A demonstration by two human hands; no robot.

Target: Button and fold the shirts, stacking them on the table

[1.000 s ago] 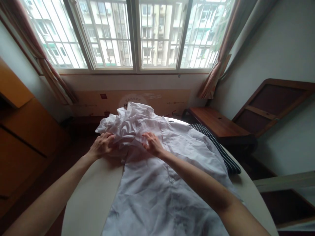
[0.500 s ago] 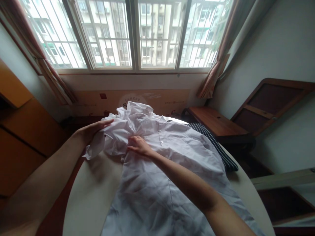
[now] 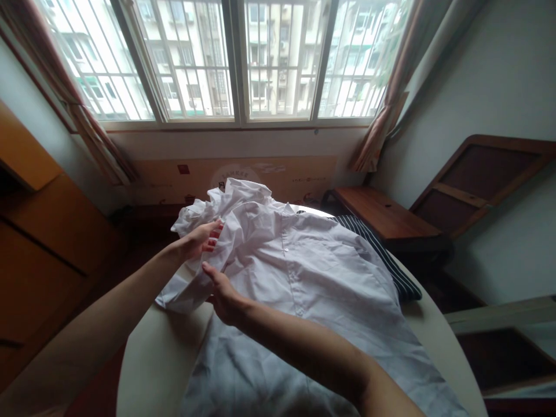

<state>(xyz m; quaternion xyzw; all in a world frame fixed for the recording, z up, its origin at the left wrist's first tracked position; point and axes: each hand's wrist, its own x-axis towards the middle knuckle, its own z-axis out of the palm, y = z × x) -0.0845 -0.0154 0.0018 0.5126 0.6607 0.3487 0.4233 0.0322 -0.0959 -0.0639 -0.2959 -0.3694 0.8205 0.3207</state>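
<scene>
A white button-up shirt (image 3: 321, 272) lies spread over a pale round table (image 3: 147, 365), its far left part bunched up. My left hand (image 3: 202, 238) is at the shirt's left side, with a fold of the cloth against its fingers. Just nearer to me, my right hand (image 3: 223, 295) has the same loose part of the shirt between thumb and fingers. That part hangs down to the left over the table. Dark cloth with white stripes (image 3: 369, 243) shows from under the shirt's right side.
A brown wooden bench (image 3: 386, 217) stands beyond the table on the right, near a leaning framed panel (image 3: 460, 179). Orange cabinets (image 3: 47, 226) are at the left. A large printed carton (image 3: 182, 176) stands below the barred window.
My left hand has moved right and slightly nearer, bringing shirt cloth with it. My right hand has shifted left and nearer, and now grips the loose part. The bunched cloth has changed shape.
</scene>
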